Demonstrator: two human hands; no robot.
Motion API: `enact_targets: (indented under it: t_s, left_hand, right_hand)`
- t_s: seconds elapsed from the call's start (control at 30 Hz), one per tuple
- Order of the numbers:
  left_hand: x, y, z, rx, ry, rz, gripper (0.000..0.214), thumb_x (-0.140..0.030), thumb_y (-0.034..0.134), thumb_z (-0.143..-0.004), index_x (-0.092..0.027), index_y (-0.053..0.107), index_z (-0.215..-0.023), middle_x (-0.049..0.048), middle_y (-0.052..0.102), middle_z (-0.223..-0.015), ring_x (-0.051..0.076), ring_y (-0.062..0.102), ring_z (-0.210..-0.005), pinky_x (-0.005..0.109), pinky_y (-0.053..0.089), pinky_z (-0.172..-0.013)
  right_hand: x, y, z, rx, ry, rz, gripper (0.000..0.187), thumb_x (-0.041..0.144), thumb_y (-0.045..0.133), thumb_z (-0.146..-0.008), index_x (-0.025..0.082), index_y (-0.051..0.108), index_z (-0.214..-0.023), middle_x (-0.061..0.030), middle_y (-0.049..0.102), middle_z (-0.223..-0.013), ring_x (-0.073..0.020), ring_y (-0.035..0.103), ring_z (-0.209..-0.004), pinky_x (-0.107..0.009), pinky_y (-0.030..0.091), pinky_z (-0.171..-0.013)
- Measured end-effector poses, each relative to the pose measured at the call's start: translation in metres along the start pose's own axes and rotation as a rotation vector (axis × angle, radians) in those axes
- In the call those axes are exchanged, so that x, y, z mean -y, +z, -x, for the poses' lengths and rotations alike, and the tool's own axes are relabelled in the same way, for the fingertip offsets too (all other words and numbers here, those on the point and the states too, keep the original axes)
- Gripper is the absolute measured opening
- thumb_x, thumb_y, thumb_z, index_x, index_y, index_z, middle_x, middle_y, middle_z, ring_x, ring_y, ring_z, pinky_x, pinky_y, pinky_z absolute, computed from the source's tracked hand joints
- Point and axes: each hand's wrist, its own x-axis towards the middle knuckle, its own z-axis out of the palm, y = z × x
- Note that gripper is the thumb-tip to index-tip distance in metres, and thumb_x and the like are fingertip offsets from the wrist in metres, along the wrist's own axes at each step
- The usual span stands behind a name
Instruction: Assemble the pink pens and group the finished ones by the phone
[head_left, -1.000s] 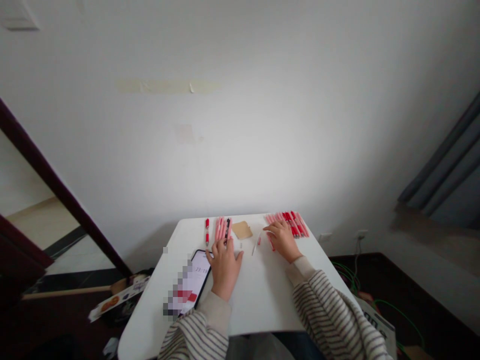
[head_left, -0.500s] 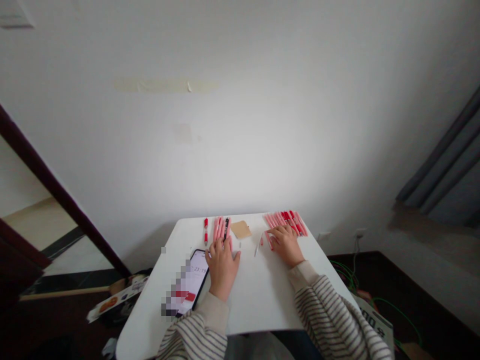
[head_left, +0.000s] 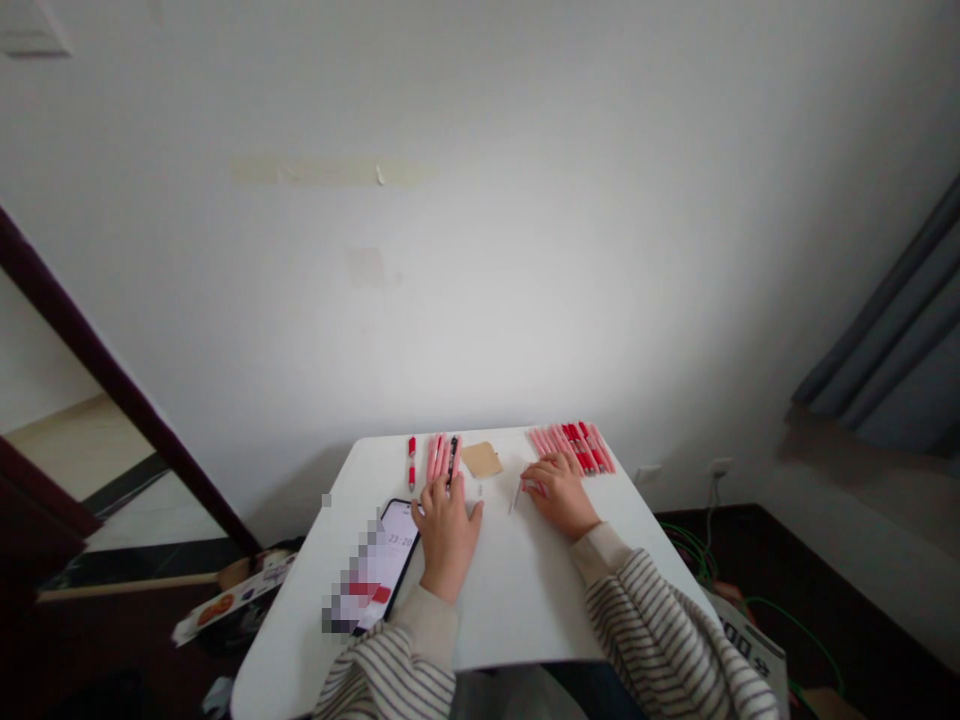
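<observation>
My left hand (head_left: pixel 448 535) lies palm down with its fingers spread, the tips over the near ends of a row of pink pens (head_left: pixel 435 457) with a black pen (head_left: pixel 453 457) among them. My right hand (head_left: pixel 562 497) has its fingers curled, thumb and fingertips closed around a small pink pen part (head_left: pixel 534 487), mostly hidden. Just left of those fingertips is a thin white pen refill (head_left: pixel 514 497). Tiny pieces (head_left: pixel 480 490) lie between the hands. A larger row of pink and red pens (head_left: pixel 581 447) lies beyond my right hand.
A red pen in two sections (head_left: pixel 412 463) lies at the left of the white table (head_left: pixel 517 620). A tan paper square (head_left: pixel 482 459) sits near the back edge. The phone (head_left: pixel 386 560) lies beside my left forearm, partly blurred. A wall (head_left: pixel 480 300) rises behind the table.
My right hand has shifted slightly left toward the refill, its fingers curling in and covering the small red piece and pink barrel that showed before. My left hand has hardly moved.
</observation>
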Motion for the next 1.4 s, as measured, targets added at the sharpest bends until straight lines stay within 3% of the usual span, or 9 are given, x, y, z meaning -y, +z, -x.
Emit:
enact_targets:
  t_s: [0.2,0.4,0.57,0.7,1.13,1.4]
  left_hand:
    - [-0.007,0.0,-0.001,-0.039,0.052,0.081,0.038,-0.035,0.059,-0.08,-0.024,0.06,-0.116,0.0095,0.055,-0.125,0.029,0.042,-0.121,0.053,0.029,-0.105]
    - [-0.027,0.003,-0.004,-0.02,0.154,0.227,0.018,-0.034,0.063,-0.079,-0.03,0.069,-0.095,0.0037,0.056,-0.122,0.025,0.043,-0.121,0.052,0.027,-0.108]
    - [-0.049,0.009,-0.009,0.007,0.198,0.262,0.009,-0.032,0.067,-0.077,-0.031,0.07,-0.085,0.0014,0.058,-0.119,0.024,0.043,-0.12,0.057,0.02,-0.111]
    - [-0.059,0.014,-0.013,0.015,0.19,0.237,0.008,-0.029,0.064,-0.078,-0.028,0.069,-0.084,0.0029,0.057,-0.12,0.026,0.042,-0.121,0.065,0.017,-0.11]
    - [-0.061,0.024,-0.02,-0.056,0.189,0.158,0.014,-0.028,0.057,-0.083,-0.024,0.07,-0.081,0.0047,0.06,-0.117,0.026,0.043,-0.118,0.065,0.016,-0.111]
    - [-0.057,0.026,-0.022,-0.058,0.129,0.27,0.007,-0.027,0.064,-0.078,-0.025,0.07,-0.079,0.0046,0.062,-0.114,0.026,0.047,-0.115,0.062,0.02,-0.11]
  right_hand:
    - [0.001,0.0,-0.001,-0.021,0.006,-0.021,0.019,0.022,0.062,-0.083,0.027,0.071,-0.099,-0.0019,0.071,-0.097,-0.0228,0.05,-0.105,-0.044,0.027,-0.104]
    - [-0.013,0.004,-0.002,-0.156,0.083,-0.064,0.023,0.027,0.056,-0.088,0.023,0.07,-0.106,-0.0077,0.065,-0.101,-0.0231,0.05,-0.099,-0.039,0.039,-0.09]
    - [-0.025,0.009,-0.002,-0.196,0.165,-0.07,0.02,0.033,0.056,-0.089,0.024,0.074,-0.089,-0.0075,0.064,-0.092,-0.0225,0.051,-0.092,-0.037,0.04,-0.084]
    - [-0.028,0.011,-0.002,-0.235,0.21,-0.067,0.02,0.035,0.057,-0.088,0.025,0.075,-0.088,-0.0069,0.064,-0.089,-0.023,0.052,-0.092,-0.038,0.039,-0.084]
    - [-0.026,0.01,-0.004,-0.257,0.2,-0.079,0.021,0.037,0.057,-0.089,0.025,0.074,-0.088,-0.0056,0.068,-0.088,-0.0226,0.052,-0.091,-0.037,0.037,-0.087]
    - [-0.016,0.004,-0.001,-0.167,0.221,-0.014,0.016,0.032,0.059,-0.089,0.03,0.075,-0.089,-0.0035,0.071,-0.085,-0.024,0.052,-0.094,-0.043,0.029,-0.092]
